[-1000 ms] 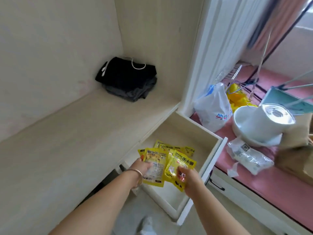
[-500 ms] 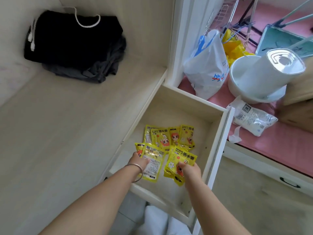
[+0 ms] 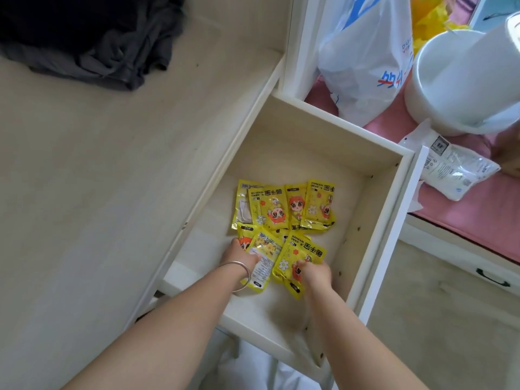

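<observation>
An open pale wooden drawer (image 3: 377,218) holds several yellow hand-warmer packets. A row of them (image 3: 284,206) lies flat on the drawer floor. Nearer to me, my left hand (image 3: 239,256), with a silver bangle on the wrist, grips a small fan of packets (image 3: 264,254). My right hand (image 3: 313,273) pinches another bunch of packets (image 3: 301,254) just to the right. Both bunches are low inside the drawer, right behind the flat row; whether they touch the floor is unclear.
A pale wooden platform (image 3: 98,178) lies left of the drawer, with folded black and grey clothes (image 3: 92,43) at its back. Right of the drawer, on a pink cushion (image 3: 475,215), are a white plastic bag (image 3: 371,60), a white bowl (image 3: 455,88) and a clear packet (image 3: 455,170).
My head has tilted down and closer over the drawer. Both hands, still holding their packets, have gone lower into the drawer, toward the row lying there.
</observation>
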